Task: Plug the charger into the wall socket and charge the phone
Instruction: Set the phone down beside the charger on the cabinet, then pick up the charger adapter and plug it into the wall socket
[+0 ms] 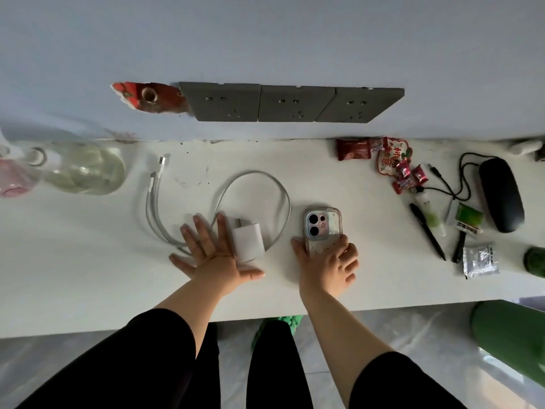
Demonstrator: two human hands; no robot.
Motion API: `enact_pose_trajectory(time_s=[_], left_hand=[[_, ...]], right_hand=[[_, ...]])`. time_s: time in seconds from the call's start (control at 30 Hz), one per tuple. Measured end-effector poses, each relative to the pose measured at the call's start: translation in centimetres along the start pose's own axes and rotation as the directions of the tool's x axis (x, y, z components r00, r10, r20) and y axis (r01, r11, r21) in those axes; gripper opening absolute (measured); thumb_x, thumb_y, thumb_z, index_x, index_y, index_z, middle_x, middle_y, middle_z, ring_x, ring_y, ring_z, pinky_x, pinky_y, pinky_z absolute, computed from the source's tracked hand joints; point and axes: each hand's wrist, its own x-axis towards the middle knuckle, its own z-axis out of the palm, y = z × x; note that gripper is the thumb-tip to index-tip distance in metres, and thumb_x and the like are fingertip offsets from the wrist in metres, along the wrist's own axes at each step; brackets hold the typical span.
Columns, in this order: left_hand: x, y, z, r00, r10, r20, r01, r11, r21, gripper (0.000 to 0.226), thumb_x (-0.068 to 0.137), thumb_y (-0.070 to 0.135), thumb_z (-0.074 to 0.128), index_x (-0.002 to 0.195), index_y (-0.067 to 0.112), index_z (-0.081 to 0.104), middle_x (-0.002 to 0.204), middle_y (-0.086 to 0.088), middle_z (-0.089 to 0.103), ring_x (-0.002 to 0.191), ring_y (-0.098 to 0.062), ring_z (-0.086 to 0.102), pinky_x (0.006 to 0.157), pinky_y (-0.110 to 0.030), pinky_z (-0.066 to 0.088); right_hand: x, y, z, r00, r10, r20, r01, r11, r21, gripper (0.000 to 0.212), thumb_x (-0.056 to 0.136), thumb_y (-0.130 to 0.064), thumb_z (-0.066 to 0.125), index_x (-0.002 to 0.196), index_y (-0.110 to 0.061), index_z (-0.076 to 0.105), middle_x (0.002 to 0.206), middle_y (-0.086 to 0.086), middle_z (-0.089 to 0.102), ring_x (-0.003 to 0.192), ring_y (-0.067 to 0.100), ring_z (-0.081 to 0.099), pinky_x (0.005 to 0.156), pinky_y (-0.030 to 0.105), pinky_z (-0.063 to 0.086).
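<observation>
2 hands are down on the desk [88,276] and nothing is plugged in yet, so I judge the step in hand to be picking up the charger [247,242]. My left hand [212,255] lies flat with fingers spread, grasping nothing, its index finger alongside the charger's left face near the front edge of the desk. My right hand [327,264] rests over the lower end of the phone [323,228], fingers curled loosely on its case; I cannot tell whether it truly grips or only steadies it. The phone lies camera-side up, just right of the charger. The cable [265,184] loops behind the block towards the desk's back edge, and its 2 free connectors [157,172] lie toward the back-left. To do this well, I would close thumb and fingers on the block's 2 broad sides, keep the prongs pointing away from my palm, and lift slowly so the loop does not drag the phone. The 3 wall sockets [290,103] sit above the back edge; the middle 1 looks the straightest reach.
</observation>
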Motion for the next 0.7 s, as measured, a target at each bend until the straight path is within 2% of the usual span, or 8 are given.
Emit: enact_pose_trajectory(time_s=[0.2,0.4,0.43,0.5,0.57,0.63,0.7], left_hand=[[0.4,0.0,0.6,0.999,-0.029,-0.037,0.030,0.999,0.020,0.155,0.025,0.093,0.054,0.117,0.036,-0.058,0.120,-0.006,-0.070,0.106,-0.031,-0.066,0.101,-0.075,-0.006],[0.3,-0.4,0.4,1.000,0.004,-0.030,-0.005,1.000,-0.018,0.156,0.026,0.091,0.058,0.115,0.037,-0.058,0.121,-0.004,-0.069,0.109,-0.032,-0.064,0.098,-0.077,-0.010],[0.1,-0.4,0.2,0.999,0.023,-0.029,-0.023,0.999,-0.025,0.155,0.028,0.089,0.060,0.114,0.038,-0.058,0.120,-0.004,-0.069,0.110,-0.032,-0.064,0.098,-0.077,-0.011],[-0.5,-0.3,-0.5,0.996,0.076,-0.041,-0.079,0.995,-0.054,0.152,0.035,0.085,0.064,0.116,0.040,-0.057,0.122,-0.001,-0.068,0.114,-0.031,-0.061,0.098,-0.076,-0.012],[-1.5,-1.8,-1.5,0.990,0.111,-0.092,-0.118,0.989,-0.085,0.144,0.047,0.078,0.067,0.123,0.042,-0.051,0.132,-0.001,-0.062,0.122,-0.031,-0.054,0.101,-0.074,-0.011],[-1.4,-1.6,-1.7,0.984,0.141,-0.108,-0.151,0.984,-0.090,0.130,0.061,0.068,0.065,0.131,0.043,-0.042,0.143,0.000,-0.051,0.133,-0.031,-0.043,0.106,-0.071,-0.006],[-1.5,-2.7,-1.7,0.972,0.170,-0.164,-0.189,0.976,-0.112,0.112,0.072,0.055,0.061,0.138,0.045,-0.030,0.152,0.003,-0.038,0.141,-0.028,-0.031,0.110,-0.069,0.003]], right_hand=[[-0.3,0.7,0.9,1.000,-0.015,-0.016,0.015,1.000,0.009,0.109,0.063,-0.078,0.058,0.147,-0.018,0.023,0.149,0.009,0.029,0.135,0.029,0.025,0.107,0.045,0.023],[-0.4,0.5,-0.3,0.996,-0.024,0.085,0.021,0.999,0.040,0.111,0.069,-0.075,0.057,0.152,-0.017,0.010,0.155,0.009,0.018,0.141,0.029,0.018,0.113,0.045,0.016],[-0.7,0.3,-0.7,0.994,-0.077,0.077,0.076,0.997,0.016,0.109,0.071,-0.073,0.057,0.152,-0.017,0.009,0.156,0.009,0.017,0.142,0.030,0.017,0.114,0.046,0.014],[-2.1,-0.4,-1.7,0.955,-0.289,0.067,0.292,0.956,-0.036,0.099,0.076,-0.065,0.059,0.152,-0.018,0.015,0.154,0.008,0.022,0.141,0.030,0.021,0.114,0.045,0.015],[-4.4,-3.3,-2.5,0.851,-0.514,0.107,0.518,0.855,-0.010,0.085,0.080,-0.054,0.060,0.149,-0.020,0.024,0.148,0.006,0.035,0.136,0.028,0.029,0.112,0.043,0.022],[-5.4,-4.8,-1.5,0.825,-0.519,0.224,0.530,0.848,0.015,0.078,0.081,-0.050,0.060,0.145,-0.019,0.029,0.143,0.005,0.041,0.133,0.026,0.033,0.109,0.040,0.027],[-6.6,-6.2,-0.1,0.830,-0.448,0.333,0.469,0.883,0.019,0.078,0.079,-0.053,0.063,0.140,-0.016,0.032,0.140,0.006,0.041,0.131,0.026,0.034,0.107,0.038,0.029]])
